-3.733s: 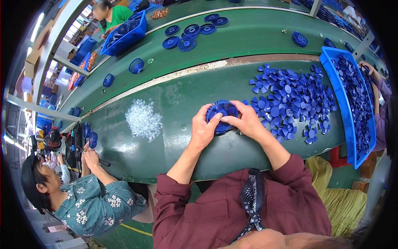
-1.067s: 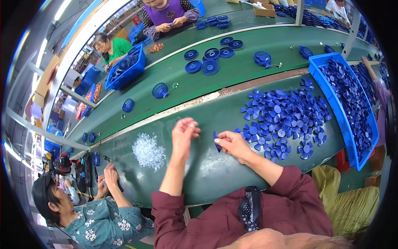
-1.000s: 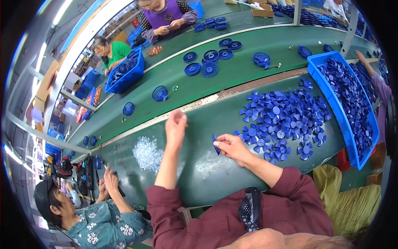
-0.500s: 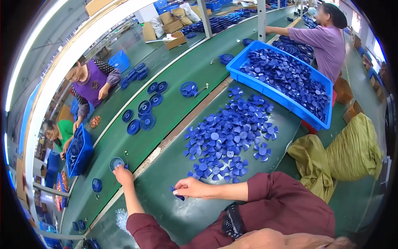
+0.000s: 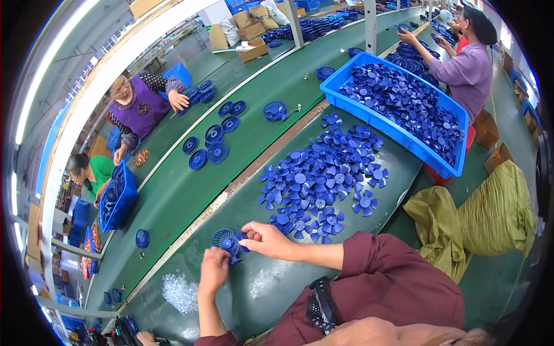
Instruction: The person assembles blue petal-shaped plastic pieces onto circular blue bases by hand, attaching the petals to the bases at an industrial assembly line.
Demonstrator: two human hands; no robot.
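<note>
My left hand (image 5: 213,270) is closed on the near edge of a blue round fan housing (image 5: 225,239), its slatted side visible, over the green worktable (image 5: 254,308). Right beside it, my right hand (image 5: 269,240) pinches a small blue fan blade (image 5: 244,244), partly hidden by the fingers. Blade and housing are close together; whether they touch I cannot tell. A loose pile of blue fan blades (image 5: 323,179) spreads beyond my right hand. Left of my left hand lies a heap of small clear plastic pieces (image 5: 183,293).
A blue tray (image 5: 398,138) full of fan blades stands at the back right. Beyond the table runs a green conveyor belt (image 5: 190,199) carrying several fan housings (image 5: 214,134). Two co-workers sit across it, another person (image 5: 461,63) works far right. Olive sacks (image 5: 496,213) lie at right.
My left hand has brought a fan housing from the belt to in front of me. My right hand, holding the blade, has moved up to it. The view has shifted slightly.
</note>
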